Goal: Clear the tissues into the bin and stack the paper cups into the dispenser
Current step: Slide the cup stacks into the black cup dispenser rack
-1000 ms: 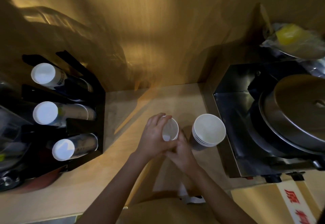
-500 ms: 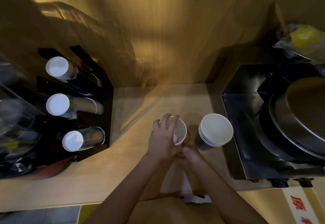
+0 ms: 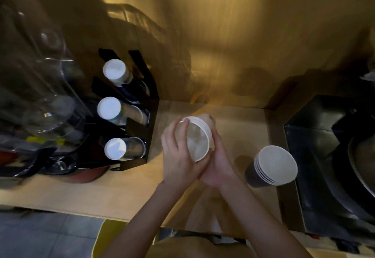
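Fingers (image 3: pixel 183 128) of the left hand (image 3: pixel 178 156) are spread and curled over the near rim of a small stack of paper cups (image 3: pixel 197 138), the fingertips resting on the rim's upper edge and the thumb tucked under the stack's lower side. The right hand (image 3: pixel 220 164) wraps the stack from the opposite side, palm against the cup wall and fingers closed around it, so both hands grip the same stack. The stack is tipped on its side, with its open mouth facing up toward the camera and to the left. Both forearms rise from the bottom edge of the head view and converge at the stack, wrists close together and the heels of the hands touching.

The held stack hangs over the pale wooden counter (image 3: pixel 101 192), just right of the black cup dispenser (image 3: pixel 150 119). The dispenser stands at the counter's back left and carries three rows of nested cups, lying with their white bases (image 3: pixel 108 108) pointing away from the held stack. A second stack of cups (image 3: pixel 272 169), dark-walled and white inside, stands upright on the counter to the right of the hands, apart from them and near a black metal appliance (image 3: pixel 316 156). Clear plastic containers (image 3: pixel 40 95) crowd the space left of the dispenser. A wood-panelled wall (image 3: pixel 223 34) rises behind the counter, lit in warm yellow.
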A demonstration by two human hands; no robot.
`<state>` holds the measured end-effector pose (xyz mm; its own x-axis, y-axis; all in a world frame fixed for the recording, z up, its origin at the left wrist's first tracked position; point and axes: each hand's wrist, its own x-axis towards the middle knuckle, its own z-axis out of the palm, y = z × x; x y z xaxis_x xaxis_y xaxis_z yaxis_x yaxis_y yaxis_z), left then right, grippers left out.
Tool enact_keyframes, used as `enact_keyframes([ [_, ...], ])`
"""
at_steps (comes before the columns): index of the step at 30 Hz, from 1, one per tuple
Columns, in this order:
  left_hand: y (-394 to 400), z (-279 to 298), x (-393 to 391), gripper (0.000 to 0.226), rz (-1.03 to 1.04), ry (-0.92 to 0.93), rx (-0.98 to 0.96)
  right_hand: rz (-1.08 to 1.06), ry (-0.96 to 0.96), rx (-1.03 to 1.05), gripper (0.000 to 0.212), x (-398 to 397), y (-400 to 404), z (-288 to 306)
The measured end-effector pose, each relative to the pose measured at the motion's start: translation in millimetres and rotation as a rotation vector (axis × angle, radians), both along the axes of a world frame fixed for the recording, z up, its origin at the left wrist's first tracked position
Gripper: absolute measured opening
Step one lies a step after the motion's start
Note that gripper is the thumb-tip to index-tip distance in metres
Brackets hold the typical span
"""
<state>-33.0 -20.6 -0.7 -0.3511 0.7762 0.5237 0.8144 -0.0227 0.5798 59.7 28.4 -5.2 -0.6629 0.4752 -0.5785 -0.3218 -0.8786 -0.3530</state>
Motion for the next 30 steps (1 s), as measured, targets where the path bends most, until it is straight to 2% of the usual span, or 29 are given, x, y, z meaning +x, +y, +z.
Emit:
enact_keyframes([
  [3, -12.9, 5.6, -19.8, 0.084, 0.082, -0.127, 0.101, 0.141, 0.022, 0.206, 0.056, -22.2, 0.7, 21.0],
  [6, -27.0, 12.5, -41.3, 0.086, 0.182, -0.176, 0.117, 0.192, 0.005, 0.434, 0.048, -43.7, -3.0, 31.9],
  [11, -53.1, 28.7, -75.4, 0.083, 0.268, -0.248, 0.13, 0.18, -0.093, 0.826, 0.062, -76.4, -12.3, 53.6],
  [15, -77.4, 35.7, -105.6, 0.089, 0.314, -0.329, -0.036, 0.182, -0.245, 1.102, 0.083, -109.5, -29.4, 55.8],
  [17, -89.1, 36.9, -121.7, 0.092, 0.306, -0.376, -0.15, 0.161, -0.332, 1.28, 0.084, -122.2, -40.9, 51.3],
  [21, -117.1, 40.7, -149.9, 0.09, 0.131, -0.477, -0.3, 0.114, -0.378, 1.451, 0.084, -138.4, -57.6, 42.6],
  [26, -140.5, 76.6, -151.5, 0.092, 0.023, -0.53, -0.184, 0.228, -0.537, 1.632, 0.084, -143.9, -59.7, 25.5],
  [30, -132.0, 80.4, -150.5, 0.08, 0.202, -0.422, -0.111, 0.333, -0.639, 1.859, 0.083, -149.7, -56.0, 15.0],
])
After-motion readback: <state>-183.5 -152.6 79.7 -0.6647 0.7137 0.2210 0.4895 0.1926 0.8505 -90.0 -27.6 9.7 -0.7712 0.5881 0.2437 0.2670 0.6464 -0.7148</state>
